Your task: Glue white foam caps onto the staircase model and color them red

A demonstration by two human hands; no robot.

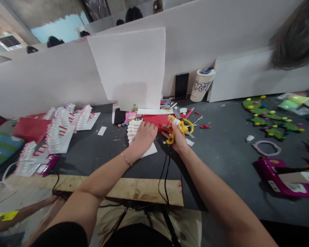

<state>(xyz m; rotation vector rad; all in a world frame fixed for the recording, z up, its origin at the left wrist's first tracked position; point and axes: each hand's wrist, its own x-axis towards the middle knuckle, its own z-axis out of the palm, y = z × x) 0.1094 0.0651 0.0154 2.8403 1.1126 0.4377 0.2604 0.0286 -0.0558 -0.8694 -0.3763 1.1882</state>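
Observation:
My right hand [179,138] is wrapped round a yellow glue gun [179,123], whose black cord hangs down over the table's front edge. My left hand [145,137] lies over a white ridged craft piece [132,129] on a white card [149,150]; its fingers are bent and pressed together at the piece, and the fingertips are partly hidden. Between and behind the hands lies a red sheet [154,120].
Several similar white ridged pieces [54,132] stand on cards at the left. A phone [181,86] and a paper cup [202,85] are at the back. Green felt shapes [262,111] and a purple device [280,175] lie at the right. Another person's arm [28,207] shows lower left.

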